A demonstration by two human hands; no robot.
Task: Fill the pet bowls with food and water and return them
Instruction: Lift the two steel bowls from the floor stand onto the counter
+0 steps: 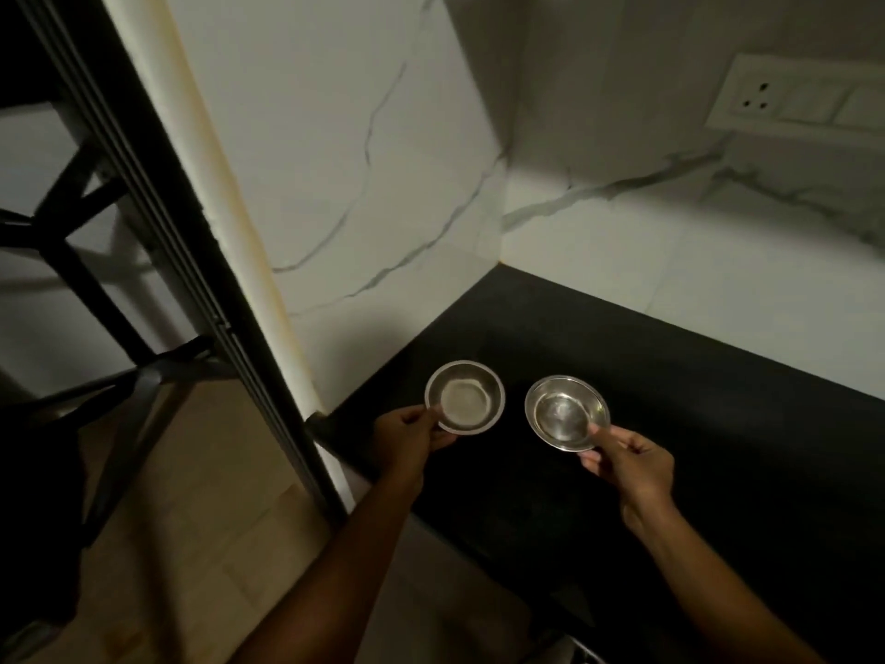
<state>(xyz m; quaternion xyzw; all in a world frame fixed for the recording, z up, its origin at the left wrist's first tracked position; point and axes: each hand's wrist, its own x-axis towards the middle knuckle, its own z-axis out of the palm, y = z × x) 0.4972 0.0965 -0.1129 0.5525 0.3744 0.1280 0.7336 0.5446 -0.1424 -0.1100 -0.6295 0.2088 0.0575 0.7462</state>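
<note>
Here, both bowls seemingly face upward.

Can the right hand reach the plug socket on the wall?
Probably not right now: the right hand is pinching a steel bowl, and the socket sits far back across the black counter. Nothing blocks the way.

L hand pinches rim of steel bowl; R hand pinches rim of 2nd steel bowl, tilted. Both over black counter, near marble wall corner. Both look empty.
</note>
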